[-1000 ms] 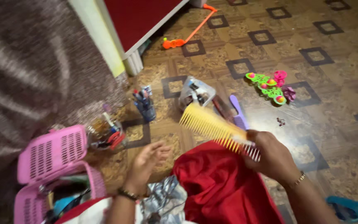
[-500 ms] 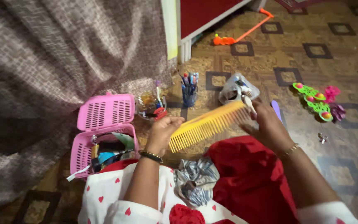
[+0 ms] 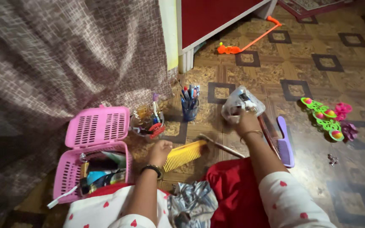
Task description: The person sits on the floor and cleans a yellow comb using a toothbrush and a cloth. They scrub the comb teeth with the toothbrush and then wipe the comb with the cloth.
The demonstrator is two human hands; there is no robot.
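Sorting combs and small things on the patterned floor.

Head view: the left hand [image 3: 160, 151] is closed around the yellow comb [image 3: 185, 155], low near the pink basket [image 3: 90, 157]; the right hand [image 3: 245, 121] reaches farther out to the clear plastic bag [image 3: 241, 101], fingers curled on it, though I cannot tell whether it grips. A purple comb [image 3: 284, 141] lies to the right.

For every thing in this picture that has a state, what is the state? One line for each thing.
left hand: closed around the yellow comb's end.
yellow comb: held low, teeth toward the person.
right hand: on the clear plastic bag.
clear plastic bag: crumpled, things inside.
pink basket: lid open, full.
purple brush: lying flat on the floor.
pen cup: upright, full of pens.
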